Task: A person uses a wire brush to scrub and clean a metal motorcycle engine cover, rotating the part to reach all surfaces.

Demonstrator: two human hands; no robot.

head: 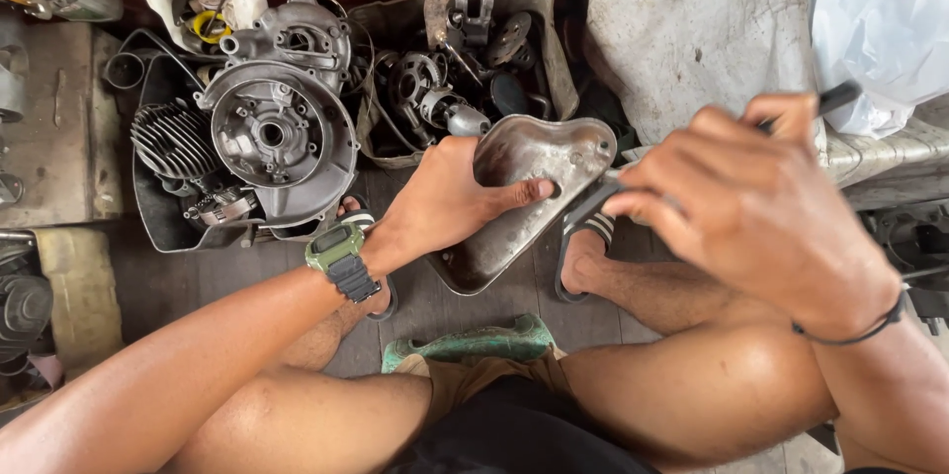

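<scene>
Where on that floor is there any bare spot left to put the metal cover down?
Bare planks show between the sandalled feet, below the metal cover held by the left hand. Another strip lies between the black tray's front edge and the left forearm. Behind, the engine casing and the parts tub crowd everything.

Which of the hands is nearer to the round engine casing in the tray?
Left. The left hand, gripping the metal cover, sits just right of the engine casing; the right hand, holding a dark tool, is farther right.
</scene>
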